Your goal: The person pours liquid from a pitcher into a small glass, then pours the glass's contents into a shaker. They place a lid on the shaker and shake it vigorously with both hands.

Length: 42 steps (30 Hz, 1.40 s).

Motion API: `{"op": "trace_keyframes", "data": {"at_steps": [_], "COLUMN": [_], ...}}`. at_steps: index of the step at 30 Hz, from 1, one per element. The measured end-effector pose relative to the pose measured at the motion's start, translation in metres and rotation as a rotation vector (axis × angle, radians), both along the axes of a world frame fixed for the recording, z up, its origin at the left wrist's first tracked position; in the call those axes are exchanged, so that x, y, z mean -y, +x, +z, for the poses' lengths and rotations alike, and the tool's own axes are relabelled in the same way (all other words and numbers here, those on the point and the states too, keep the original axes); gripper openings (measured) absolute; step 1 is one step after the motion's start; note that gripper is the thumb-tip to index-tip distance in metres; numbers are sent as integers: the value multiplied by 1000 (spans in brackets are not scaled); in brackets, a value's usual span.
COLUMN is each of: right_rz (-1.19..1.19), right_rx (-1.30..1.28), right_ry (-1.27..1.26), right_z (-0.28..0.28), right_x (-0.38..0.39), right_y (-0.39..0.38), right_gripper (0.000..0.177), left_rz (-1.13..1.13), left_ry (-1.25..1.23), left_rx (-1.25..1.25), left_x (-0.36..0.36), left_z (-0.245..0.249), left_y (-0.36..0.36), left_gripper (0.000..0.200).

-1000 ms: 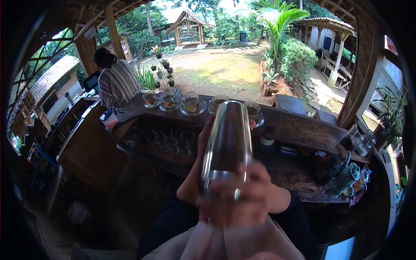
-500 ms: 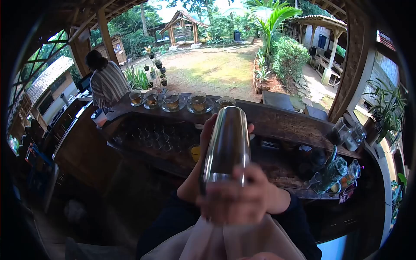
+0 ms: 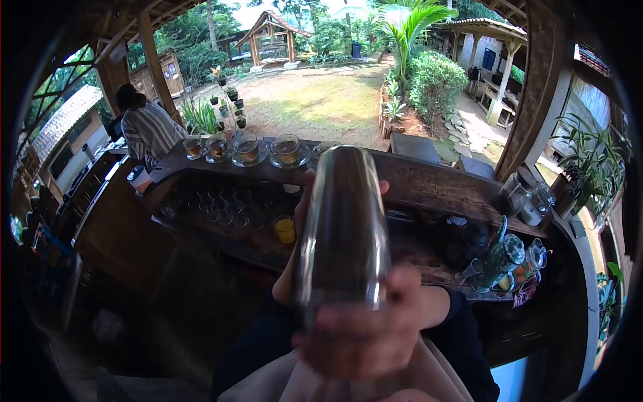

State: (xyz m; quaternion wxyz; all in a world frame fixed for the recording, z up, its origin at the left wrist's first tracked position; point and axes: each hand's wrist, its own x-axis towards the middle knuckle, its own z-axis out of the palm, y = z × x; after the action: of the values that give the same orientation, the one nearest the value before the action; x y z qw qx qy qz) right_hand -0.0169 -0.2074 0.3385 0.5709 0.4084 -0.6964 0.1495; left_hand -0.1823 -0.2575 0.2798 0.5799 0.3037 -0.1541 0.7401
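A shiny metal cocktail shaker (image 3: 345, 231) fills the middle of the view, tilted, with its far end raised towards the counter and its near end close to my chest. My left hand (image 3: 305, 208) wraps round the far part from behind; only its edge and some fingertips show past the metal. Around the near end, the fingers of my right hand (image 3: 375, 331) are closed, smeared by motion. Beyond the shaker, several glass cups on saucers hold an amber drink, one of them a cup (image 3: 288, 149) left of its far end.
A wooden counter (image 3: 442, 184) runs across in front, with upturned glasses on its lower shelf. A yellow cup (image 3: 284, 230) stands left of my forearm. To the right are a patterned pitcher (image 3: 499, 264) and glass jars (image 3: 529, 201). A person in a striped shirt (image 3: 154, 132) is at left.
The shaker has come nearer to the camera and looks larger and more blurred, with both hands still round it. The view has shifted slightly, so the background sits further left.
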Motion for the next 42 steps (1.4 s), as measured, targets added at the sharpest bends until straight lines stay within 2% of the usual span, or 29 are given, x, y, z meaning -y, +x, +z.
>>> {"op": "trace_keyframes", "data": {"at_steps": [2,3,4,5,6,7,8,10,12,13,14,16,17,18,19,20,21,22,25,26,28,31,34,35,36,38,39,41,42], "right_rz": [59,122,67,49,-302,-254,39,-135,-259,-247,-228,-188,-170,-153,-140,-130,-166,140,-181,-212,-45,-30,-120,-186,-78,-263,-279,-251,-184], "right_rx": [-184,-367,-330,-176,267,308,498,421,146,142,106,30,-8,-41,-69,104,315,884,292,169,-81,-131,17,218,581,613,466,215,89], "right_ry": [89,180,112,-55,200,-117,-684,-653,-173,-163,-130,-79,-57,-35,-18,-273,-549,-1182,-414,-203,33,55,-67,-274,-690,-601,-424,-94,32], "right_z": [-8,-14,-13,-59,-21,-22,-47,-29,7,8,5,-7,-15,-25,-38,-43,-55,-43,-32,-17,-17,-34,-33,-41,-47,-42,-23,-1,3], "right_x": [2,2,-2,-8,-28,-29,-27,-20,12,15,19,26,30,33,38,43,45,67,63,78,94,78,63,48,38,23,31,46,46], "right_y": [-15,-25,-41,-83,-77,-109,-147,-138,-96,-103,-112,-133,-145,-156,-166,-193,-224,-224,-210,-183,-157,-168,-181,-211,-235,-213,-185,-131,-111], "right_gripper": [14,15,12,31,41,41,44,45,37,37,36,34,33,33,33,38,38,43,35,32,22,25,33,38,40,39,37,34,34], "left_rz": [-45,27,104,107,-1,-108,661,385,607,40,152,549,384,393,186,-23,522,559,493,355,126,327,340,-22,488,470,466,-26,83], "left_ry": [469,459,91,82,1,-74,-305,-319,267,-190,-67,252,75,70,-38,-146,-428,-756,-500,-374,-33,310,-165,-196,-402,-572,-548,-154,-261], "left_rx": [-290,-200,-58,-48,217,479,119,307,125,145,-40,-19,-184,-185,-35,121,242,414,311,97,-179,-470,-132,181,244,302,292,54,34], "left_x": [-21,-11,9,6,-5,-19,-36,-12,-23,42,48,46,68,72,76,78,63,68,86,100,114,104,91,79,59,51,46,61,69], "left_z": [-8,1,-18,-34,-48,-65,-85,-42,-55,2,-4,5,-3,-14,-28,-47,-72,-78,-29,-16,5,10,-23,-66,-52,-55,-41,-16,14], "left_y": [-24,-16,-23,-32,-44,-60,-86,-58,-47,-48,-56,-63,-91,-112,-131,-151,-170,-172,-155,-156,-151,-153,-158,-188,-163,-145,-144,-118,-95], "left_gripper": [78,83,77,77,63,50,47,50,57,70,80,87,79,79,70,61,47,45,50,56,81,98,75,58,45,44,44,51,67]}}
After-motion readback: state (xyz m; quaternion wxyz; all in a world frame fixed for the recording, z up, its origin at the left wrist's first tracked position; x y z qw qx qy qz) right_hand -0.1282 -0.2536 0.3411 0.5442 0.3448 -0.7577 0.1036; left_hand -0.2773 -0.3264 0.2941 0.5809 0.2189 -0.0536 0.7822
